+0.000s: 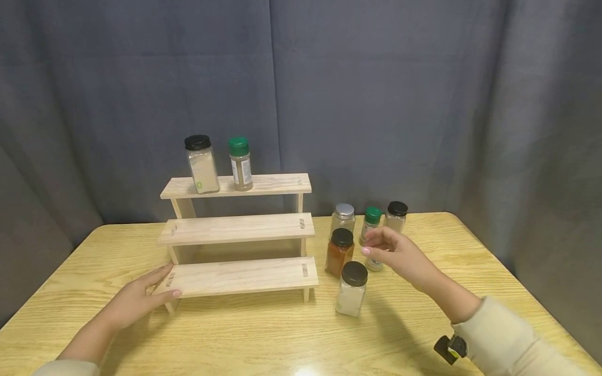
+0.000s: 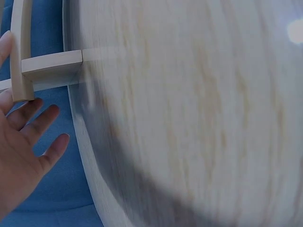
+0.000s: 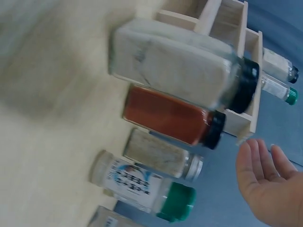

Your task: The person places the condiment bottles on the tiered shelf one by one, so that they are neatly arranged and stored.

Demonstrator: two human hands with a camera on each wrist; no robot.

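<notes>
A three-step wooden rack (image 1: 235, 279) stands on the table, and my left hand (image 1: 134, 300) grips the left end of its lowest step. In the left wrist view, thumb and index finger lie on either side of that board (image 2: 21, 56); the other fingers are spread. My right hand (image 1: 400, 258) holds nothing, its fingers bent loosely above a labelled spice shaker (image 1: 374, 265). The hand hides that shaker's top in the head view; the right wrist view shows a green lid (image 3: 176, 202). Beside it are a red-brown spice jar (image 1: 339, 258) and a pale powder jar (image 1: 351, 296), both black-lidded.
On the top step stand a black-lidded jar (image 1: 203, 169) and a green-lidded shaker (image 1: 242, 169). Behind my right hand are a silver-lidded jar (image 1: 343, 222), another green-lidded shaker (image 1: 371, 222) and a black-lidded jar (image 1: 396, 219). A grey curtain (image 1: 376, 104) hangs behind the table.
</notes>
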